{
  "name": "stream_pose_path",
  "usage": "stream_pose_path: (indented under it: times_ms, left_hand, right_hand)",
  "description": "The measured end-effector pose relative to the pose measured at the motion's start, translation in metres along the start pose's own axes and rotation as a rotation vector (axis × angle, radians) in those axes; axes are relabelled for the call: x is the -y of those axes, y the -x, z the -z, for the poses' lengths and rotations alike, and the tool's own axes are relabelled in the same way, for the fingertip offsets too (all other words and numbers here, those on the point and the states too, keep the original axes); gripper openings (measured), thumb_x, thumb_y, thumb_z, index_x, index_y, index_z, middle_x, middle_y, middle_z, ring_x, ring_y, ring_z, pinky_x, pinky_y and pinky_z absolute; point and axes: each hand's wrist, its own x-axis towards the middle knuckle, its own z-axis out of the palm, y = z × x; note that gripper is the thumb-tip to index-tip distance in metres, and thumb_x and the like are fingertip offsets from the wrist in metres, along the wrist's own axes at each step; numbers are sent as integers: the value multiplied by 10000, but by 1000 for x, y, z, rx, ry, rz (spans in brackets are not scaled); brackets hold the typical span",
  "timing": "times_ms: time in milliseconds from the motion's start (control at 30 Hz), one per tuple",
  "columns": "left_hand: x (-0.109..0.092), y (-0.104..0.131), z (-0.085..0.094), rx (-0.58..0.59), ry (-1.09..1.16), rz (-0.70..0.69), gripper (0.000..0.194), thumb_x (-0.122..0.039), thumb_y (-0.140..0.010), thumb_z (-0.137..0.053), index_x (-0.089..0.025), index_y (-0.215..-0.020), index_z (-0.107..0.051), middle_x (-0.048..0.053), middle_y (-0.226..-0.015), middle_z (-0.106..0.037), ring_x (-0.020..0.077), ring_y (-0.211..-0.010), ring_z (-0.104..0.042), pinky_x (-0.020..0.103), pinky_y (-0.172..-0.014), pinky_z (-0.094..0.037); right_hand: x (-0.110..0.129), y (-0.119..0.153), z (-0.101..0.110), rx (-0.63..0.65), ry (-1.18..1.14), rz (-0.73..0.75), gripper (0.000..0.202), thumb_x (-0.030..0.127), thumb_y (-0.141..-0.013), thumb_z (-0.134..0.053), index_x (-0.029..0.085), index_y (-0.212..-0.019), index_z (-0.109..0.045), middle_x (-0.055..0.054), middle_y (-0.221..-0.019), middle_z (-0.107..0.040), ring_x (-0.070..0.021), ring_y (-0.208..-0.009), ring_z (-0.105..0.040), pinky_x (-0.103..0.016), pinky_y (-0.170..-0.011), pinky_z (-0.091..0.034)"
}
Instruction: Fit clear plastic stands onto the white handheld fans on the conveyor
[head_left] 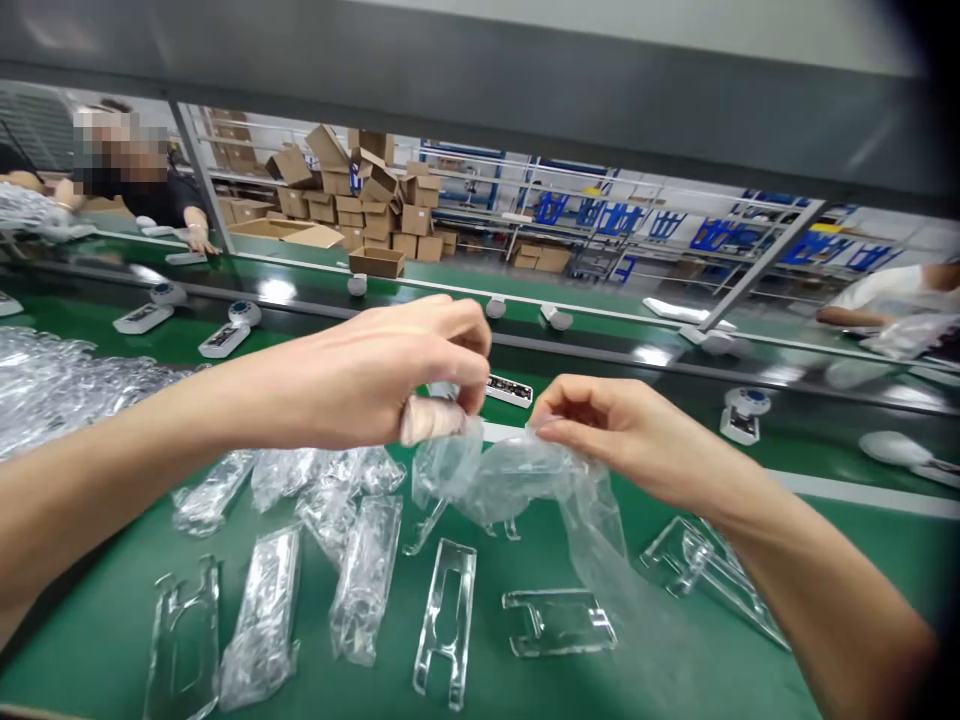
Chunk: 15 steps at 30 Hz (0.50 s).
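My left hand (420,370), its thumb wrapped in a tan covering, has its grip closed at the left part of a clear plastic bag (525,470). My right hand (622,430) pinches the bag's edge between thumb and fingers. The bag is held above the green bench (337,690), its loose end hanging near and right. Beneath, clear plastic frames lie apart: one upright frame (456,558) and, right of it, one sideways frame (574,625). Noted at left: wrapped pieces (367,575) and, farther left, a heap of clear plastic (60,390).
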Motion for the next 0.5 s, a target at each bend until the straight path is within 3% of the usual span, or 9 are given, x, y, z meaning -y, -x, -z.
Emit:
stream_pose_path:
  times_ms: [67,133,233,300,400,500]
  left_hand:
    - [0,3,-3,-23,129,10,135,-312,-804,-600,-207,-776,-678,48,-1194,-541,229,-1092,-507,338,-903,-424]
    - [1,3,-11,-12,306,19,110,-307,-763,-646,-199,-761,-669,51,-1173,-559,220,-1067,-534,329,-878,-452]
    - [1,6,-23,39,575,128,134,-300,-725,-673,-175,-743,-629,43,-913,-622,174,-824,-594,287,-726,-493]
    - [2,23,-22,13,648,244,137,-292,-731,-666,-169,-739,-606,26,-786,-616,148,-703,-579,257,-650,-479]
    - [0,92,-12,-20,649,449,95,-263,-750,-648,-180,-753,-599,12,-712,-614,128,-630,-554,215,-588,-444]
    - [-23,211,-24,-7,798,800,120,-279,-698,-689,-196,-708,-602,0,-650,-601,128,-567,-521,200,-521,-413]
  right_hand:
    - [9,-7,-9,-35,-105,59,106,273,-774,-595,176,-734,-606,13,-658,-590,-87,-537,-474,-203,-463,-363]
    - [22,-16,-25,-88,-280,135,57,211,-753,-594,172,-716,-578,22,-643,-585,-84,-543,-496,-205,-492,-393]
    - [44,-30,-55,-159,-552,217,52,162,-753,-577,173,-718,-539,33,-653,-583,-87,-593,-550,-227,-589,-464]
    - [57,-35,-72,-138,-649,250,15,161,-781,-557,171,-791,-553,19,-734,-615,-96,-650,-592,-248,-642,-496]
    - [60,-29,-87,-127,-542,317,165,189,-842,-512,187,-997,-571,-12,-894,-657,-117,-707,-638,-264,-642,-512]
    - [26,-15,-92,-333,-139,314,156,244,-878,-493,212,-991,-595,-7,-819,-662,-131,-633,-635,-258,-578,-488]
